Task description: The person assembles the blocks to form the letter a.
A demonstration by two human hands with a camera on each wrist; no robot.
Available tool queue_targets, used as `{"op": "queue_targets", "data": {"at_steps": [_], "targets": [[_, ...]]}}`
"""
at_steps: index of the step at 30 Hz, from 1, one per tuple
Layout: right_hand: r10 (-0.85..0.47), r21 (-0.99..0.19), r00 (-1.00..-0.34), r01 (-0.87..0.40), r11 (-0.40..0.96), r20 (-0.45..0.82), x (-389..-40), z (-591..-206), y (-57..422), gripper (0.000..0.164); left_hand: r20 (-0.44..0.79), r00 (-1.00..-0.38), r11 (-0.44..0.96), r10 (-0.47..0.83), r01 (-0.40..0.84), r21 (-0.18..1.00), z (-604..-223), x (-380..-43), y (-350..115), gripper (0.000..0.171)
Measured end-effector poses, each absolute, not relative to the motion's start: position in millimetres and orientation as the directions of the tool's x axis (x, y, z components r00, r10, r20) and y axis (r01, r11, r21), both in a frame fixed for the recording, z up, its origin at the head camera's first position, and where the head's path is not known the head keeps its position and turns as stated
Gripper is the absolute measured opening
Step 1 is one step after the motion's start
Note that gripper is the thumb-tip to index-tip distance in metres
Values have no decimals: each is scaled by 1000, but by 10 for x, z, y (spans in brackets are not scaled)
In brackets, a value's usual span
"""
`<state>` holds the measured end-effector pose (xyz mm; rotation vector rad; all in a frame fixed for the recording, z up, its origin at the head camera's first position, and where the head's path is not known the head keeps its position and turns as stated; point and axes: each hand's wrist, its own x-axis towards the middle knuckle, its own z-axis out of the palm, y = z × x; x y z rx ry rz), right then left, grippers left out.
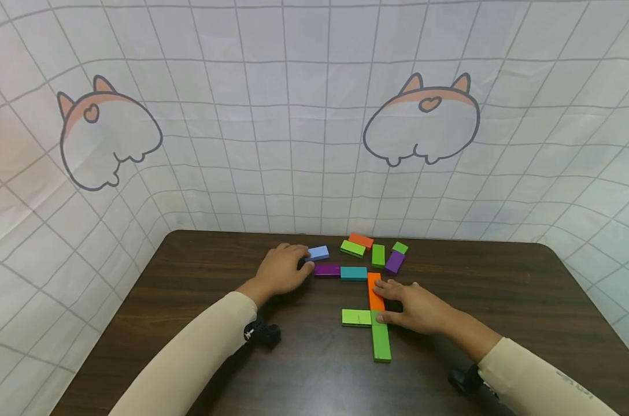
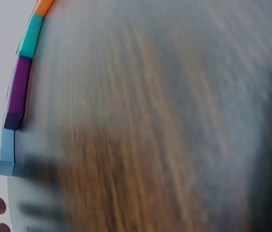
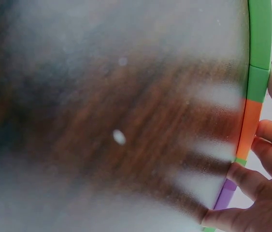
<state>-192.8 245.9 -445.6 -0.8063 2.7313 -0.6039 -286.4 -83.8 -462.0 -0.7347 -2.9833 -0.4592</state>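
My left hand (image 1: 283, 270) reaches to the light blue block (image 1: 318, 253), fingertips at its left end and thumb beside the left end of a dark purple block (image 1: 327, 270). That purple block lies end to end with a teal block (image 1: 353, 274). An upright orange block (image 1: 374, 294) starts at the teal block's right end and runs down toward green blocks (image 1: 381, 344). A lime block (image 1: 356, 317) joins this column from the left. My right hand (image 1: 417, 307) rests spread fingers on the orange block, thumb on the upper green piece.
Behind the row lie loose blocks: an orange-red one (image 1: 361, 241), green ones (image 1: 353, 249), and a violet one (image 1: 395, 263). The dark wooden table (image 1: 215, 358) meets a white grid-patterned cloth (image 1: 262, 190) at the back and sides.
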Motion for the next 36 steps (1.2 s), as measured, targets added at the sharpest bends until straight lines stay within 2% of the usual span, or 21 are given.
{"op": "queue_targets", "data": {"at_steps": [14, 22, 36], "targets": [[-553, -440, -827, -459, 772, -106, -1938, -4470, 2455, 76, 121, -888, 855, 444, 460, 240, -4604, -2892, -1044, 36], [-550, -442, -827, -453, 774, -116, -1938, -4473, 2455, 76, 145, -891, 849, 431, 455, 269, -4609, -2900, -1156, 30], [-552, -446, -825, -452, 773, -120, -1940, -4492, 2458, 76, 111, -923, 868, 369, 385, 313, -4648, -2973, -1182, 38]]}}
